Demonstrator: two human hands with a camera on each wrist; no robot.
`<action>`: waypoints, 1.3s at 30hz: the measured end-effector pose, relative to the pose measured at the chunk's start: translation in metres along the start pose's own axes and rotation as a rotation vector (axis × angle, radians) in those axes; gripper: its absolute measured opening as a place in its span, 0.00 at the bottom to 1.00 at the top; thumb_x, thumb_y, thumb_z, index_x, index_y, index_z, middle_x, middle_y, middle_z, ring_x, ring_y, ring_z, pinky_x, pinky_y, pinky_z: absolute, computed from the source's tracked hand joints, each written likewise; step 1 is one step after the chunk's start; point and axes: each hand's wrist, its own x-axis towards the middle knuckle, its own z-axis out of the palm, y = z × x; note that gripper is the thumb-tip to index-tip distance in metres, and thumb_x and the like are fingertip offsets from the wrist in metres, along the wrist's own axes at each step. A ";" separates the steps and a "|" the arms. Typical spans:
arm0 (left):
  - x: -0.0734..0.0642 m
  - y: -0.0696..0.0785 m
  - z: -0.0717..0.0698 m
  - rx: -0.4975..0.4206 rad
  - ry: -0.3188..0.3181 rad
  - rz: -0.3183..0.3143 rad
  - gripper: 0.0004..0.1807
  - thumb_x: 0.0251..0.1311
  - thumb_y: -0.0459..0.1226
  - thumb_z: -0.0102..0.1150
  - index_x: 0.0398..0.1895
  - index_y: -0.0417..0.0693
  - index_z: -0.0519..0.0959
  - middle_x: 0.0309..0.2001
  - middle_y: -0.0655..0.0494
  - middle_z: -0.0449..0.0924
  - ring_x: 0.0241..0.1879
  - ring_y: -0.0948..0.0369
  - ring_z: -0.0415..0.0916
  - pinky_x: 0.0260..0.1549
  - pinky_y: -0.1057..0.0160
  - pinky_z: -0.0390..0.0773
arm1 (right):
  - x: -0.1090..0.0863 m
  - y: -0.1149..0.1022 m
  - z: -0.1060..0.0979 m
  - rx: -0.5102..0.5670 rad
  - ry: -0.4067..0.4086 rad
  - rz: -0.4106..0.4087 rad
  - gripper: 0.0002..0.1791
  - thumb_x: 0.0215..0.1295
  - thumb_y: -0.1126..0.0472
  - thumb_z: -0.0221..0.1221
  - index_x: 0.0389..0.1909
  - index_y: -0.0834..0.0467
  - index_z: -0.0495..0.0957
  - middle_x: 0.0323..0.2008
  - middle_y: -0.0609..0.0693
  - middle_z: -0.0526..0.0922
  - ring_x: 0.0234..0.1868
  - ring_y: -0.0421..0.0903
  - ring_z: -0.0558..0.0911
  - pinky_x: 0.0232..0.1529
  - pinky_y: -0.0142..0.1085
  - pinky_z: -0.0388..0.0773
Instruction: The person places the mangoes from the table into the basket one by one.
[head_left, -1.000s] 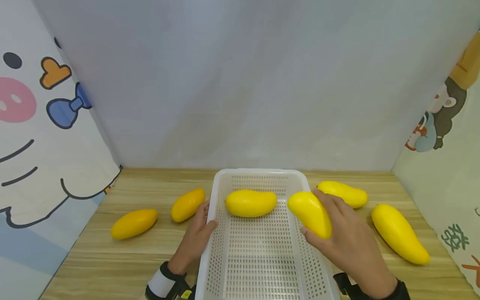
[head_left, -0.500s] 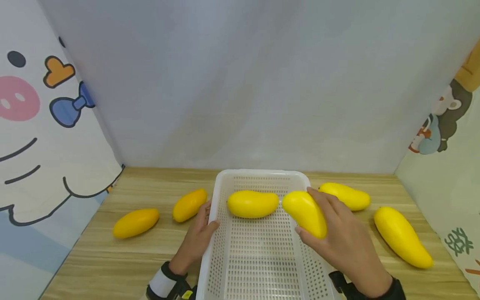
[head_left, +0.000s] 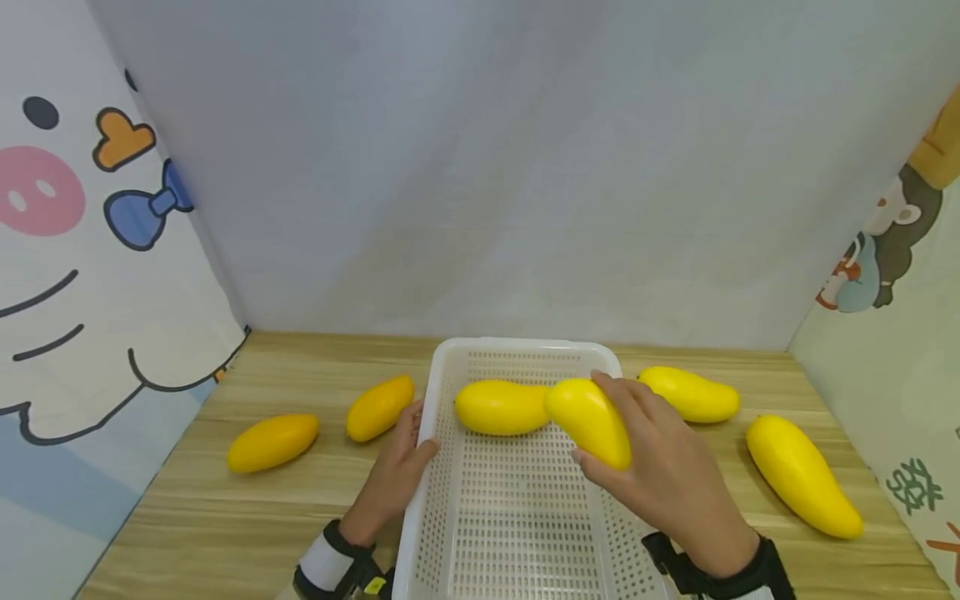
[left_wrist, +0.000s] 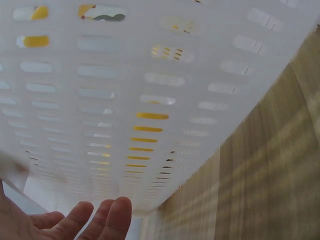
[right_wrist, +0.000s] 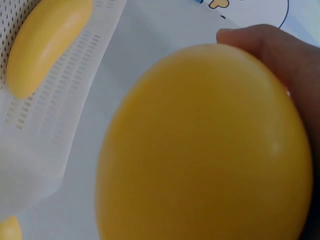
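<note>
My right hand (head_left: 660,467) grips a yellow mango (head_left: 590,421) above the right half of a white perforated plastic basket (head_left: 525,533). In the right wrist view that mango (right_wrist: 205,145) fills most of the picture, with fingers at its far side. Inside the basket, near its back end, lies another mango (head_left: 498,408); the held one overlaps its right tip in the head view. My left hand (head_left: 393,471) holds the basket's left rim, thumb over the edge. Its fingers (left_wrist: 117,217) lie along the outside of the basket wall in the left wrist view.
Left of the basket, two mangoes lie on the wooden table (head_left: 225,533): one mango (head_left: 380,408) close to my left hand, another mango (head_left: 273,442) farther left. To the right are a mango (head_left: 690,393) and a larger mango (head_left: 802,475). Printed walls enclose the sides.
My right hand has moved left with its mango, from near the basket's right rim to farther over the basket. The left hand stays on the rim. The head view has shifted slightly.
</note>
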 end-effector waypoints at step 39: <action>0.001 -0.002 -0.001 0.006 -0.004 0.021 0.32 0.73 0.28 0.42 0.78 0.43 0.49 0.71 0.35 0.63 0.60 0.36 0.71 0.45 0.48 0.83 | 0.035 -0.016 0.040 -0.003 -0.125 -0.221 0.45 0.52 0.44 0.72 0.71 0.54 0.69 0.56 0.53 0.79 0.42 0.45 0.78 0.34 0.36 0.78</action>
